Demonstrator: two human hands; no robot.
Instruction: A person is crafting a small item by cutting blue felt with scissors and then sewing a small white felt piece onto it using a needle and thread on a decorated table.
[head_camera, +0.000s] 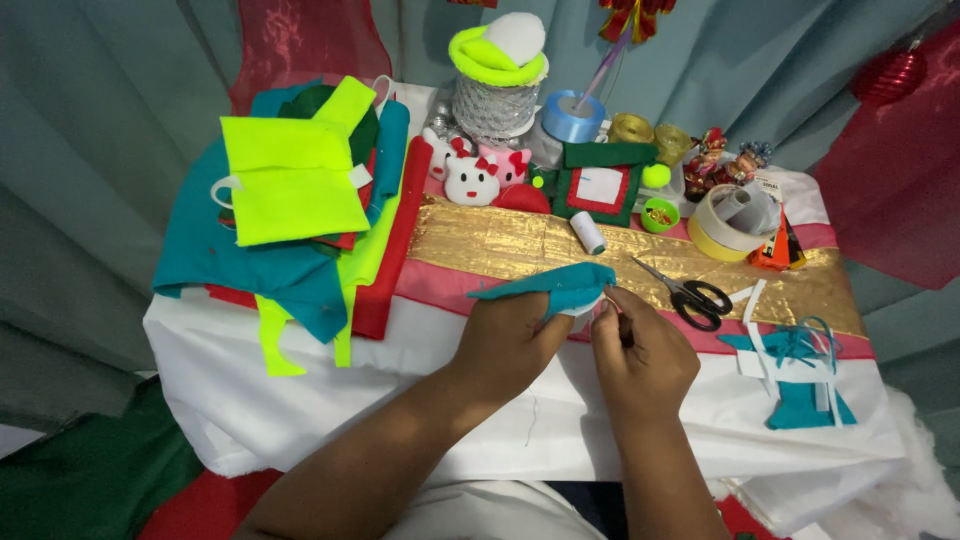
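Both forearms were seen reaching in: teal felt piece (550, 283) was pinched by closed left hand (510, 340) w/ right hand (640, 355) fingers shut on a thin needle-like tool (612, 302), so a fingertip prick or felt slip was judged possible.

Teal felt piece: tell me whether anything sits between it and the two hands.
Nothing visible does. The left hand already grips the teal felt piece from below, and the right hand touches its right end. The scissors lie apart, to the right.

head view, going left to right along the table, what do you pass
neon yellow felt piece → left hand holding teal felt piece → right hand → black scissors → teal and white scraps
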